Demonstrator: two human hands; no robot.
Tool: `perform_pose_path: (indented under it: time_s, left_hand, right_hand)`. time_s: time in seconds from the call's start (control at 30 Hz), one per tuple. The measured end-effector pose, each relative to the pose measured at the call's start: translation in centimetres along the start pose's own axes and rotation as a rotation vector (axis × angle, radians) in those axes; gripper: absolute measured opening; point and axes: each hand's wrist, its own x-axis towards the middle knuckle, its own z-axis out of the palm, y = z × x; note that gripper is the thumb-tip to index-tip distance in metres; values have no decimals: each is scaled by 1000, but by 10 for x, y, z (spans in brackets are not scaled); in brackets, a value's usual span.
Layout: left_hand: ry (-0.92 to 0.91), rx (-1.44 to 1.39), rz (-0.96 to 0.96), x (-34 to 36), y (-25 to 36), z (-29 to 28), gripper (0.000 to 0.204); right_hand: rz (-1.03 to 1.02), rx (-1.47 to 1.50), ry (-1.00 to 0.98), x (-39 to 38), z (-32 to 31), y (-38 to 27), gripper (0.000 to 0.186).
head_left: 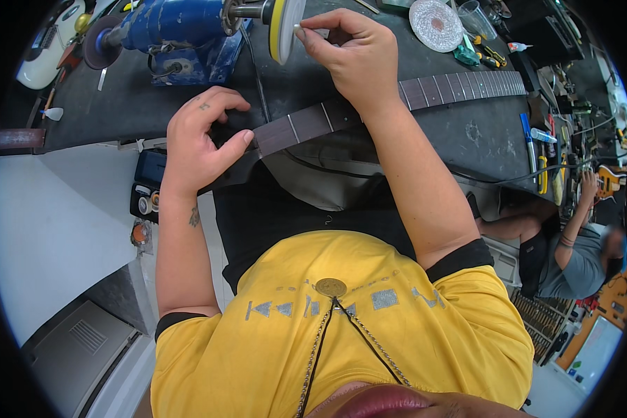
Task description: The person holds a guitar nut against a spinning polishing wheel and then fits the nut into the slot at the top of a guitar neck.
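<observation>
My right hand [359, 59] is raised over the bench, thumb and fingertips pinched on a small white piece [297, 27]. That piece is right beside, perhaps touching, the face of a round disc [285, 31] with a yellow edge, mounted on the shaft of a blue bench grinder [177, 31]. Under my right wrist lies a guitar neck [296, 130] with a dark fretboard and metal frets, running from lower left to upper right. My left hand [200, 139] is by the neck's near-left end, thumb and fingers spread apart; whether it touches the neck I cannot tell.
A darker wheel [101, 43] sits on the grinder's left side. At the back right are a round whitish disc [435, 25] and a clear cup [476, 19]. Pens and a yellow cutter [543, 174] lie along the right edge. Another person [578, 261] sits farther right, one arm raised.
</observation>
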Motion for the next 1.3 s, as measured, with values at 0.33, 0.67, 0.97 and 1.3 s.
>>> perform_pose_path:
  time_s: [0.33, 0.67, 0.97, 1.3]
  left_hand:
    - [5, 2, 21, -1, -5, -1, 41]
    - [13, 8, 12, -1, -2, 0, 41]
    - [16, 12, 18, -1, -1, -1, 41]
    - [8, 18, 20, -1, -2, -1, 41]
  right_hand:
    - [19, -73, -33, -11, -1, -16, 12]
    - [4, 53, 46, -27, 9, -28, 11]
    - [-2, 52, 54, -25, 11, -26, 13]
    - [-60, 17, 51, -25, 11, -23, 12]
